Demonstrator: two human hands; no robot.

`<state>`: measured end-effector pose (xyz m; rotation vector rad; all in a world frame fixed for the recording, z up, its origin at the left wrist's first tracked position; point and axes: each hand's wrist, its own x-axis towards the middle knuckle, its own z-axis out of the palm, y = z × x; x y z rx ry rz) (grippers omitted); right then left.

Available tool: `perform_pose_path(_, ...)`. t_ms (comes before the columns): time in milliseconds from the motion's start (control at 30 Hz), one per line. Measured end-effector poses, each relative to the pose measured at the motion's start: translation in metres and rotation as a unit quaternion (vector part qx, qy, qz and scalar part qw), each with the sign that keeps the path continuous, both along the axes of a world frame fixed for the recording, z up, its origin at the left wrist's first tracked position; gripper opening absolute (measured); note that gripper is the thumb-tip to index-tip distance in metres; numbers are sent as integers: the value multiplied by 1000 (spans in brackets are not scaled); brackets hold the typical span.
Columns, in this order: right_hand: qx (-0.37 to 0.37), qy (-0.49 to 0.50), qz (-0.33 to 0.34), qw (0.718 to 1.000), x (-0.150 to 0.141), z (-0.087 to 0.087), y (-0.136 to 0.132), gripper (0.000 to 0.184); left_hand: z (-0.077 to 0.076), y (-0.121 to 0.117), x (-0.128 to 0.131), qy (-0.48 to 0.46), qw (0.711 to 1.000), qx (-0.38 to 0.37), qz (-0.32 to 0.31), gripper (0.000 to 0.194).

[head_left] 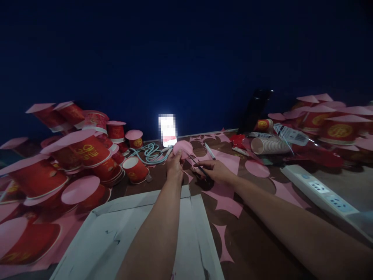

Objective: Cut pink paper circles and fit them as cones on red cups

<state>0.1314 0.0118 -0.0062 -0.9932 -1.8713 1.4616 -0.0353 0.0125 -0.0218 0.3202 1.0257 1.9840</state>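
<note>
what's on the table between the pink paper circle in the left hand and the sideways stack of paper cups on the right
In the head view, a white pen and pink paper offcuts lie between the pink circle and the stack of cups, with red wrapping nearer the cups.

One head-worn view — looking forward and down along both forearms across the table, toward its far edge and the dark blue wall — near the hands, wide-angled.

Place: we take this for a dim home craft corner.
Signs: we see red paper cups piled up, pink paper scraps across the table, a power strip, a lit phone.
</note>
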Motion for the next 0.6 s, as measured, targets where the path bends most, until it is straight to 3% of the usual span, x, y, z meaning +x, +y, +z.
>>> perform_pose_path(600,-4,0,-3,1000,-1,0,-1,44,2,-1,1,0,1000,-13,-1,35)
